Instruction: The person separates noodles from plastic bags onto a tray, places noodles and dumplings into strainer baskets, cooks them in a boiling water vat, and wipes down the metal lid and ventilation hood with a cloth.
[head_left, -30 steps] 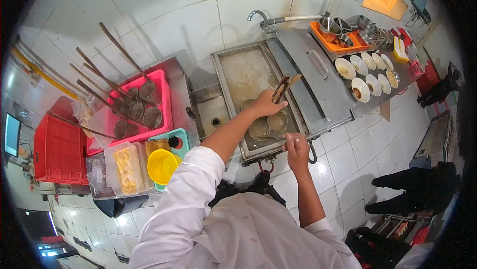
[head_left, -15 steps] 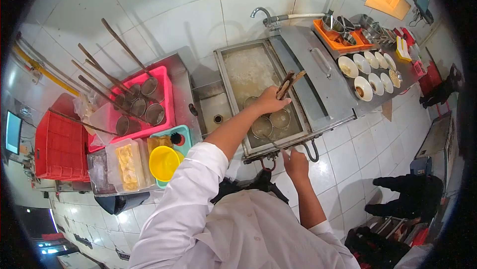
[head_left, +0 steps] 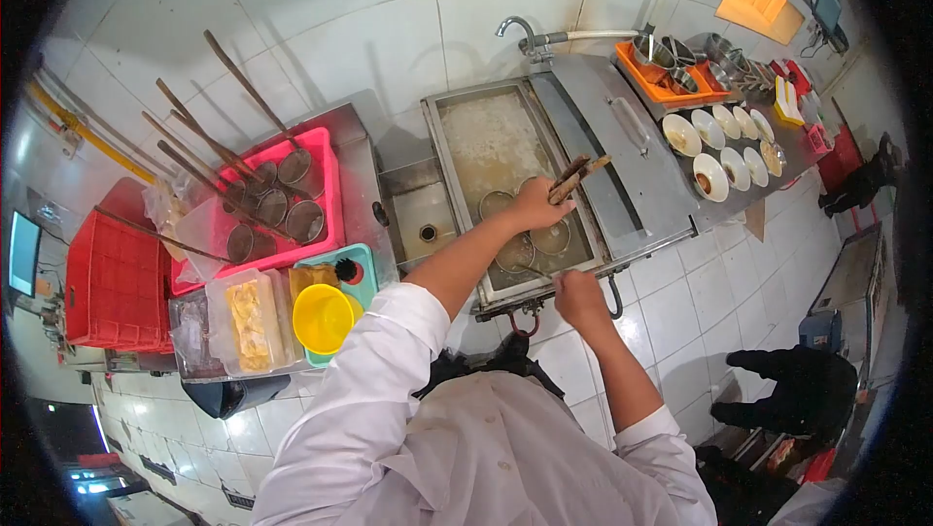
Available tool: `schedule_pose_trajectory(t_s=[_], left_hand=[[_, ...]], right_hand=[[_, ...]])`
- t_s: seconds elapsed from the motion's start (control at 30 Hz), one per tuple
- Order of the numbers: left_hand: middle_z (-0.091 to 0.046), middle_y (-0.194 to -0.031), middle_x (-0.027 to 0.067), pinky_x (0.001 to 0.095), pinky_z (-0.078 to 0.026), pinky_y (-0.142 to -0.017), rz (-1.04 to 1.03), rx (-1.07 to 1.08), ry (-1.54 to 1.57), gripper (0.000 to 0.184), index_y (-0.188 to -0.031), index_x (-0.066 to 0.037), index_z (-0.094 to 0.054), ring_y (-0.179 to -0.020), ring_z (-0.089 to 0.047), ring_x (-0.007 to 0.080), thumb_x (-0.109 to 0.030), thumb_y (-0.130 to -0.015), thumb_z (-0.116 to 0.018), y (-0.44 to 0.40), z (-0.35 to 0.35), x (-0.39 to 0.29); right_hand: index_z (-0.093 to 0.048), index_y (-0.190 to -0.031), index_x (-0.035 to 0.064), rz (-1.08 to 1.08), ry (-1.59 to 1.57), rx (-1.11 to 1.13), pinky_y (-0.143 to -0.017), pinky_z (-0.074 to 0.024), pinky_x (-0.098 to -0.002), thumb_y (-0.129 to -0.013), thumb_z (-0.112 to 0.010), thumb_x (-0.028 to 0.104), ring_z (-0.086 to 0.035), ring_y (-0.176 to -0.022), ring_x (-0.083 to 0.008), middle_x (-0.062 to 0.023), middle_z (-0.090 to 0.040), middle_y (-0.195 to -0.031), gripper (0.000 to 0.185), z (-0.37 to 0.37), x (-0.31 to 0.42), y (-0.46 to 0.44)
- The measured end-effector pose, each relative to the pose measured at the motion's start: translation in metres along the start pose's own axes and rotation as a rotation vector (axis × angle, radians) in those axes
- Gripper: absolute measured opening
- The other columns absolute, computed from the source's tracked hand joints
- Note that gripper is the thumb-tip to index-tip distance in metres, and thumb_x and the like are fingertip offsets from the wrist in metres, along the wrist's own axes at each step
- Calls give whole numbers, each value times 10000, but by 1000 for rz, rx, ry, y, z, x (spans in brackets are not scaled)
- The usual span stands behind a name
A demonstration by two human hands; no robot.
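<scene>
My left hand (head_left: 541,205) is wrapped round the wooden handles (head_left: 580,179) of several noodle strainers, held bunched together above a rectangular cooking tank (head_left: 473,264). The round mesh baskets of these noodle strainers (head_left: 552,236) sit down in the cloudy water (head_left: 491,128), partly hidden by my left hand and forearm. At the tank's front edge, my right hand (head_left: 583,299) is closed on a thin stick-like tool (head_left: 534,271). Its far end points into the nearest strainer basket; the exact kind of tool is too small to make out.
Left of the tank are a small drain sink (head_left: 420,205), a pink crate (head_left: 335,186) with more strainers, a yellow tub (head_left: 324,319) and a red crate (head_left: 117,283). A faucet (head_left: 515,23) stands behind. Several white bowls (head_left: 710,177) and an orange tray (head_left: 671,97) occupy the right counter.
My right hand has risen slightly toward the tank, bringing the thin tool further over the basket. My left hand has shifted a little right, and the bunched handles lean further right.
</scene>
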State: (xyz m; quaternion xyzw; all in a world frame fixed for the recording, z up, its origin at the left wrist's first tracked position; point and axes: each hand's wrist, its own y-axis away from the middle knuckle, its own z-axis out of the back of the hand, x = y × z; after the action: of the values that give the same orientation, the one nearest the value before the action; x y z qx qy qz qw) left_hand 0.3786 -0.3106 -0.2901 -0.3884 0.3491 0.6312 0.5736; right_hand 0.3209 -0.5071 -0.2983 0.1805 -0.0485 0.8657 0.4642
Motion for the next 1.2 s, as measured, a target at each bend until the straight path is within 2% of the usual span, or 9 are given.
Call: schedule_pose_trajectory(t_s=[0.4,0.5,0.57,0.6,0.77,0.83,0.93,1.03,1.2], left_hand=[[-505,-602,19,319,-410,-551,-24,85,38,341,-686,-58,-526,-576,-473,126,-285,-800,-754,6,0,7],[-505,-614,-10,294,-407,-557,-155,140,124,336,-690,-78,-532,-589,-471,97,-289,-793,-772,9,-2,17],[-496,-610,-30,269,-408,-567,-216,124,327,321,-699,-84,-535,-595,-474,76,-275,-801,-772,9,-1,23],[-496,-610,-30,269,-408,-567,-213,126,325,321,-699,-84,-535,-595,-474,76,-275,-801,-772,11,6,17],[-538,-656,-27,244,-417,-587,-129,156,248,287,-722,-76,-550,-629,-510,68,-252,-827,-751,11,19,3],[-558,-685,-20,252,-429,-603,-70,158,244,290,-754,-69,-556,-647,-524,75,-268,-822,-756,12,17,2],[-588,-745,-4,265,-451,-643,11,107,193,317,-826,-57,-560,-690,-546,82,-299,-810,-765,13,16,-7],[-597,-803,2,273,-466,-688,73,68,110,353,-896,-51,-552,-743,-554,82,-313,-805,-769,23,13,-16],[-585,-828,3,271,-465,-712,-9,-31,172,353,-923,-44,-546,-784,-548,85,-303,-812,-759,23,-6,3]], right_hand=[[-634,-722,-69,111,-187,-20,-679,-499,-519,-850,-565,71,-613,-720,-473,-310,-599,-712,202,-11,-7,10],[-623,-703,-67,-49,-191,-120,-672,-498,-511,-813,-559,33,-615,-724,-465,-306,-594,-702,162,-6,-3,17],[-614,-692,-64,205,-146,-58,-663,-500,-501,-784,-560,14,-618,-720,-454,-289,-599,-704,132,1,-3,16],[-615,-695,-61,73,-270,-81,-665,-506,-495,-776,-569,17,-621,-717,-451,-274,-608,-715,122,5,-3,14],[-625,-695,-58,174,-192,-45,-664,-504,-494,-769,-578,16,-624,-718,-443,-272,-604,-701,115,-7,-2,12],[-639,-706,-47,5,-232,-161,-670,-503,-499,-762,-583,24,-624,-714,-444,-273,-604,-706,106,-8,-3,11],[-612,-685,-33,197,-274,-109,-624,-477,-500,-828,-579,60,-597,-709,-456,-265,-596,-701,174,-6,-5,7],[-606,-677,-35,54,-164,-185,-629,-471,-505,-832,-566,56,-594,-702,-456,-264,-586,-682,184,-27,-11,3],[-614,-694,-42,140,-206,-81,-656,-471,-516,-835,-560,58,-599,-720,-451,-268,-594,-713,181,-22,-23,9]])
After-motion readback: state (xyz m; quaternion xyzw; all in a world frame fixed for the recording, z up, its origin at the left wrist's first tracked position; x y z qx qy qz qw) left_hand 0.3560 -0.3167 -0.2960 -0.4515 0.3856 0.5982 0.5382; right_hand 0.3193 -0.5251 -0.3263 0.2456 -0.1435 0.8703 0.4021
